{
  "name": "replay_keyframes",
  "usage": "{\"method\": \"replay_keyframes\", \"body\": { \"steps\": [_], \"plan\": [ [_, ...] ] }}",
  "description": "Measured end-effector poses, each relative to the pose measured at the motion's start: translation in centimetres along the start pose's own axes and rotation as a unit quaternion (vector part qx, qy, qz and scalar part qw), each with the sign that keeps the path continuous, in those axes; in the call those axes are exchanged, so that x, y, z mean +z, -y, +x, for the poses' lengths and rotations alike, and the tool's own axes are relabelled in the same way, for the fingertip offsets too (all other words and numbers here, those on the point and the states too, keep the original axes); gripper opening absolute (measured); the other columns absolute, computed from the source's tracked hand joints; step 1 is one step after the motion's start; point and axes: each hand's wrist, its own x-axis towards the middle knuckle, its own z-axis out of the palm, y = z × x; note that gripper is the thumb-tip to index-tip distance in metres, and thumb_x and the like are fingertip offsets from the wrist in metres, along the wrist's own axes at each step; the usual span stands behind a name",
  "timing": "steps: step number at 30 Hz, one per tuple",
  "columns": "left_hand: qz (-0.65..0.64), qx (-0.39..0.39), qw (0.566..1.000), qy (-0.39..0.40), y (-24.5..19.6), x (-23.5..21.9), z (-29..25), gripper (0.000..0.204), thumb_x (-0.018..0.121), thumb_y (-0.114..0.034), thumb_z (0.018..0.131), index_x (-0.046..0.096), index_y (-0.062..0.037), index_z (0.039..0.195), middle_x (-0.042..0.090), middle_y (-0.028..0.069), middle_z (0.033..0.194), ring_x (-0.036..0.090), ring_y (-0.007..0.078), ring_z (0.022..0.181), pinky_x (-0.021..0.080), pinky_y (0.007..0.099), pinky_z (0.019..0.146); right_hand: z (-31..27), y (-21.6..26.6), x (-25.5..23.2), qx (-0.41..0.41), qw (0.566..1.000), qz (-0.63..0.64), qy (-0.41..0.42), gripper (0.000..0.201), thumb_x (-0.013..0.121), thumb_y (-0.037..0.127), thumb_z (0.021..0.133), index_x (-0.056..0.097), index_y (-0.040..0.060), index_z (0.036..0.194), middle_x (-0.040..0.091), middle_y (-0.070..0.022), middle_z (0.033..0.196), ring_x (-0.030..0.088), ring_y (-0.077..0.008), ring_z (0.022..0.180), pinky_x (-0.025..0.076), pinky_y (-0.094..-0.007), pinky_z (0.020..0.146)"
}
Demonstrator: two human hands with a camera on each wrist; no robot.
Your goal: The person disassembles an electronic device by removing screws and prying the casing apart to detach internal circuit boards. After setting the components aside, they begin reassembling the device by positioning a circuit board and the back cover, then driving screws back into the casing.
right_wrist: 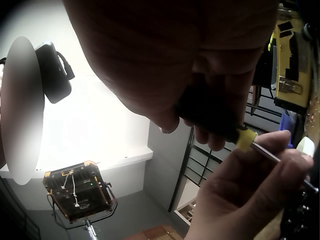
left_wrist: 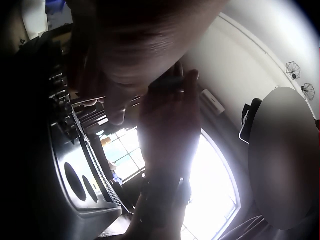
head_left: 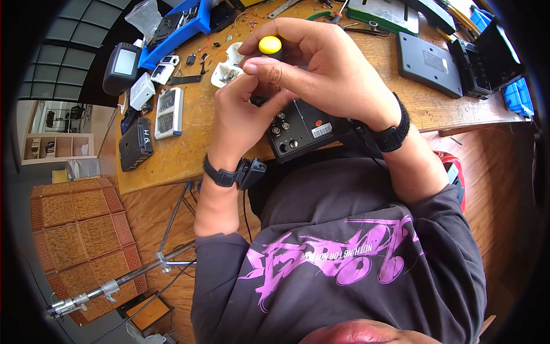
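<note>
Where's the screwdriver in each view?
Head: screwdriver at top centre, seen end-on, yellow, in the right hand.
Left wrist: can't make it out for certain; the hands are in shadow.
Right wrist: right of centre, yellow collar and shaft showing.
Shared landmark: right hand, upper centre in head, middle in left wrist, top in right wrist.

My screwdriver (right_wrist: 212,114): glossy yellow plastic cap (head_left: 270,45), smooth metal shaft (right_wrist: 265,152).
Box (head_left: 301,123): matt black, shiny metal connectors (head_left: 276,131). Table (head_left: 192,135): worn wood. My shirt (head_left: 344,192): matt cloth.
</note>
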Motion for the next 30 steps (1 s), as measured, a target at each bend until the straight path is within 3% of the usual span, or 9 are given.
{"method": "replay_keyframes", "body": {
  "steps": [4, 6, 9, 12, 16, 22, 27, 30],
  "plan": [
    [-0.024, -0.021, 0.999, 0.022, 0.5, -0.4, -0.1, 0.021, 0.09, -0.007, 0.102, 0.078, 0.005, 0.115, 0.088, 0.0115, 0.102, 0.085, 0.0177, 0.096, 0.066, 0.0341, 0.087, -0.1, 0.2, -0.2, 0.013, 1.0, 0.017, -0.003, 0.033, 0.084, 0.027, 0.109, 0.081, -0.0011, 0.126, 0.086, -0.0151, 0.101, 0.085, -0.0197, 0.094, 0.067, -0.0344, 0.085],
    [-0.111, -0.062, 0.991, 0.047, 0.5, -0.4, -0.1, 0.036, 0.093, -0.007, 0.099, 0.074, 0.0043, 0.128, 0.088, 0.0107, 0.107, 0.085, 0.0164, 0.102, 0.066, 0.0337, 0.09, -0.1, 0.4, -0.4, 0.025, 1.0, -0.008, -0.003, 0.032, 0.084, 0.026, 0.109, 0.081, -0.0011, 0.125, 0.086, -0.0143, 0.1, 0.085, -0.0197, 0.094, 0.068, -0.0347, 0.085],
    [-0.077, -0.041, 0.995, 0.054, 0.6, -0.4, -0.3, 0.042, 0.09, -0.006, 0.101, 0.07, 0.0031, 0.137, 0.088, 0.0105, 0.112, 0.084, 0.0162, 0.107, 0.066, 0.0338, 0.093, 0.0, 0.4, -0.3, 0.017, 1.0, -0.021, -0.008, 0.031, 0.085, 0.026, 0.109, 0.081, -0.0012, 0.124, 0.086, -0.0139, 0.099, 0.085, -0.0194, 0.092, 0.067, -0.0343, 0.084],
    [0.009, -0.012, 0.999, 0.043, 0.8, 0.0, -0.3, 0.036, 0.085, -0.005, 0.105, 0.069, 0.002, 0.137, 0.088, 0.0109, 0.111, 0.085, 0.0187, 0.105, 0.066, 0.0344, 0.093, -0.1, -0.1, 0.1, 0.014, 1.0, 0.013, -0.006, 0.031, 0.084, 0.026, 0.109, 0.081, -0.001, 0.124, 0.085, -0.0141, 0.099, 0.084, -0.0189, 0.09, 0.067, -0.0342, 0.083],
    [-0.076, -0.031, 0.996, 0.037, 1.0, -0.1, -0.3, 0.034, 0.083, -0.005, 0.106, 0.069, 0.0008, 0.137, 0.088, 0.0122, 0.108, 0.086, 0.0212, 0.103, 0.066, 0.0346, 0.093, -0.2, -0.1, -0.1, -0.002, 1.0, -0.014, 0.0, 0.031, 0.084, 0.026, 0.109, 0.081, -0.0009, 0.124, 0.085, -0.0148, 0.1, 0.083, -0.0188, 0.09, 0.066, -0.0347, 0.083],
    [-0.069, -0.012, 0.997, 0.046, 1.8, -0.2, -0.6, 0.033, 0.081, -0.003, 0.107, 0.068, 0.0013, 0.137, 0.088, 0.0141, 0.107, 0.087, 0.0232, 0.102, 0.066, 0.0355, 0.091, -0.4, -0.1, 0.0, 0.018, 1.0, -0.004, -0.006, 0.033, 0.085, 0.027, 0.109, 0.081, -0.0004, 0.126, 0.085, -0.0154, 0.1, 0.082, -0.0185, 0.087, 0.066, -0.035, 0.08],
    [0.011, -0.017, 0.997, 0.075, 1.3, -0.7, -0.6, 0.034, 0.081, -0.004, 0.107, 0.066, 0.0024, 0.137, 0.088, 0.0171, 0.109, 0.087, 0.0258, 0.099, 0.066, 0.0374, 0.087, -0.5, 0.2, -0.1, 0.034, 0.999, -0.004, 0.006, 0.035, 0.086, 0.029, 0.108, 0.081, -0.0004, 0.126, 0.085, -0.0159, 0.101, 0.082, -0.0186, 0.087, 0.066, -0.0347, 0.08],
    [-0.001, -0.008, 0.997, 0.075, 1.4, -0.8, -0.6, 0.032, 0.081, -0.005, 0.108, 0.066, 0.0024, 0.135, 0.089, 0.0151, 0.107, 0.087, 0.0231, 0.099, 0.066, 0.0356, 0.086, -0.5, -0.4, 0.0, -0.008, 1.0, -0.008, -0.007, 0.035, 0.085, 0.029, 0.109, 0.08, -0.0009, 0.126, 0.085, -0.0157, 0.098, 0.082, -0.0194, 0.084, 0.066, -0.0342, 0.08]
  ]
}}
